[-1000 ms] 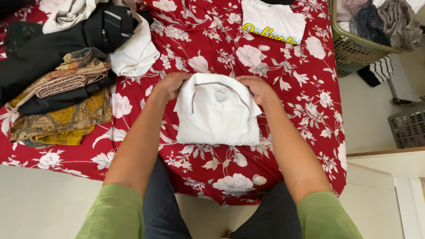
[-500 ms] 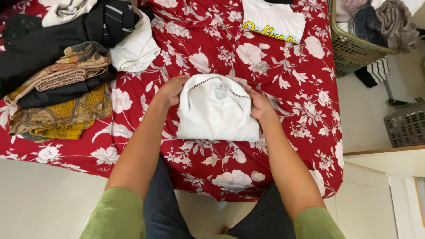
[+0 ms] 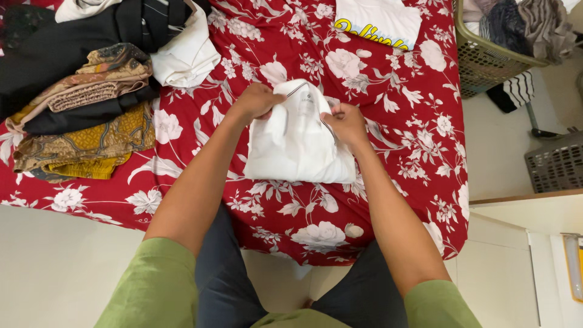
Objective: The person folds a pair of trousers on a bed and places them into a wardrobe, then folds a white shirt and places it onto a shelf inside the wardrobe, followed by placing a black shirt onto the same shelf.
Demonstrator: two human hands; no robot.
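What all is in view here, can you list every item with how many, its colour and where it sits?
folded shirt: one, white, middle of bed, both hands on its collar end
bedsheet: one, red with white flowers, covering bed
folded clothes pile: one, black, brown, mustard and white, upper left
t-shirt: one, white with yellow print, top edge
laundry basket: one, olive, upper right, holding clothes
grey crate: one, right, on floor
left hand: on shirt
right hand: on shirt

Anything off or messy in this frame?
Mostly tidy. Both hands, left and right, pinch the collar of the folded white shirt. One oddity: a striped cloth hangs below the laundry basket toward the floor, not inside it.
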